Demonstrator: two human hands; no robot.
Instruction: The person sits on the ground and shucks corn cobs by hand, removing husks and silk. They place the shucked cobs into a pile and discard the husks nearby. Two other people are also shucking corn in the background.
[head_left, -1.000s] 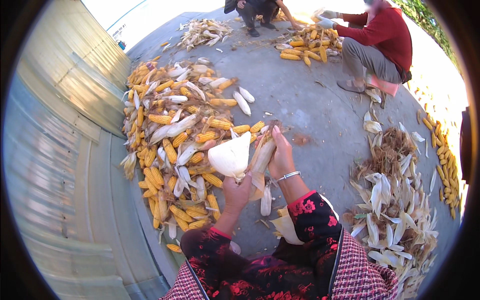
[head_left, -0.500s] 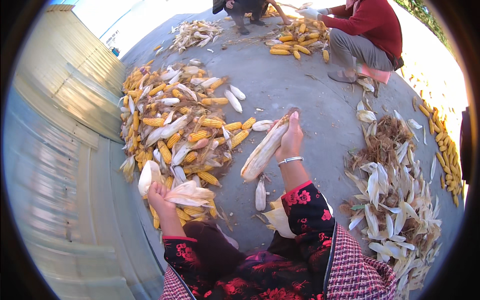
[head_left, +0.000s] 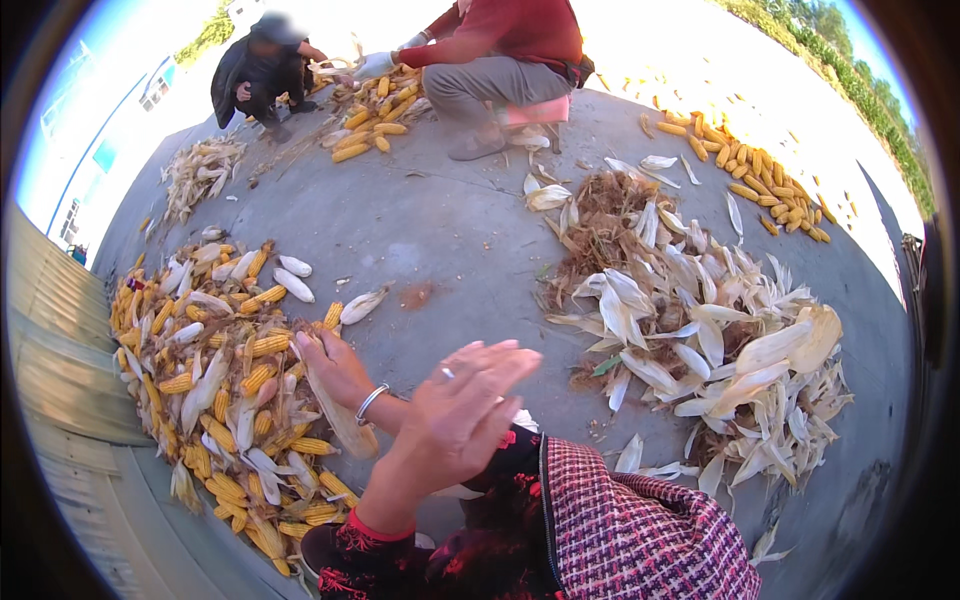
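Note:
My right hand (head_left: 340,370), with a bangle at its wrist, is closed round a pale, partly husked ear of corn (head_left: 338,410) beside the left heap. My left hand (head_left: 462,408), a ring on one finger, crosses in front of my right forearm. Its fingers stretch to the right, slightly blurred, and nothing shows in them. Beyond my right hand lies a heap of yellow corn ears (head_left: 262,345) mixed with ears still in pale husk. Over the husk pile (head_left: 640,305) on the right, a broad pale husk (head_left: 780,350) shows; I cannot tell whether it touches the pile.
One person in a red top (head_left: 500,40) sits on a low stool, and another in dark clothes (head_left: 262,75) crouches by a small corn heap (head_left: 375,120). Bare yellow ears (head_left: 765,185) lie at the far right. A corrugated wall (head_left: 60,370) runs along the left.
My view has turned right. My left hand has swung rightward across my right arm and no longer holds husk. My right hand has kept its ear, now nearer the left heap.

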